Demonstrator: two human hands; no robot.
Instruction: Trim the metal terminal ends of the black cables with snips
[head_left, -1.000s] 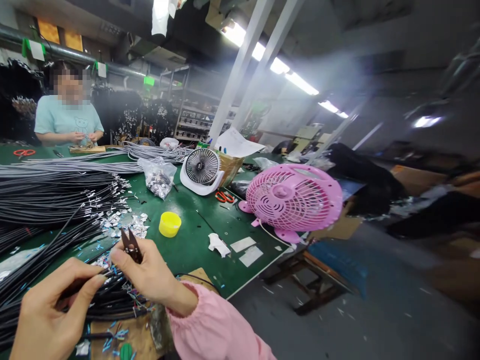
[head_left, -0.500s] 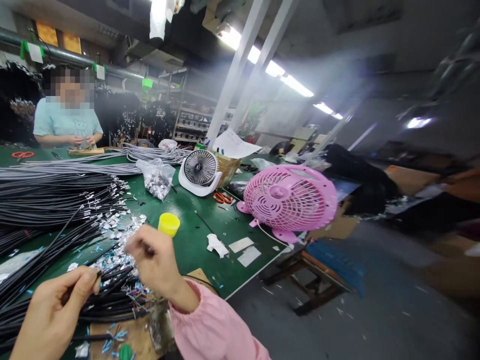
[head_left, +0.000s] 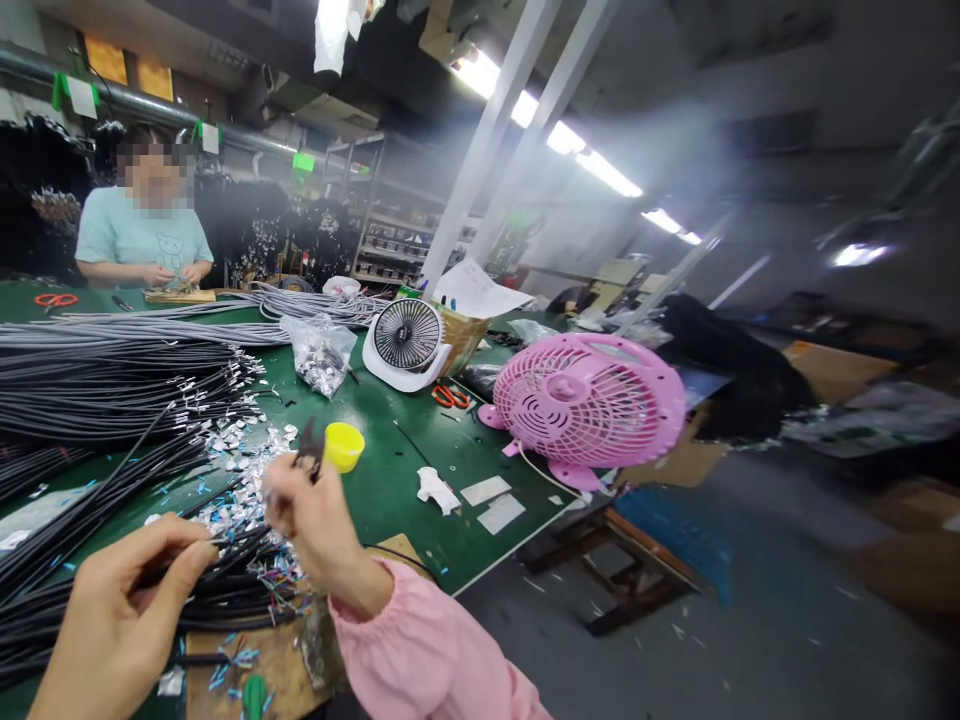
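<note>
My left hand (head_left: pixel 124 605) is closed at the lower left, with thumb and forefinger pinching the end of a thin black cable (head_left: pixel 222 542). Close by on the right, my right hand (head_left: pixel 324 525) is wrapped round a dark pointed hand tool (head_left: pixel 309 446), whose tip sticks up past the fingers. Motion blurs the tool, so its exact kind is unclear. Beneath both hands lie black cables (head_left: pixel 225 605) with stripped coloured wire ends, and a heap of foil scraps (head_left: pixel 251 470). A yellow cup (head_left: pixel 344 447) stands just beyond my right hand.
A small white fan (head_left: pixel 407 345) and a larger pink fan (head_left: pixel 589 400) stand on the green table (head_left: pixel 397 480). Bundled grey cables (head_left: pixel 150 335), a bag of small parts (head_left: pixel 321 355) and orange-handled scissors (head_left: pixel 450 397) lie there too. A person (head_left: pixel 146 240) sits across the table.
The dark tool in my right hand has swung up into view above the fingers. My left hand has shifted slightly right, and the whole view has moved a little.
</note>
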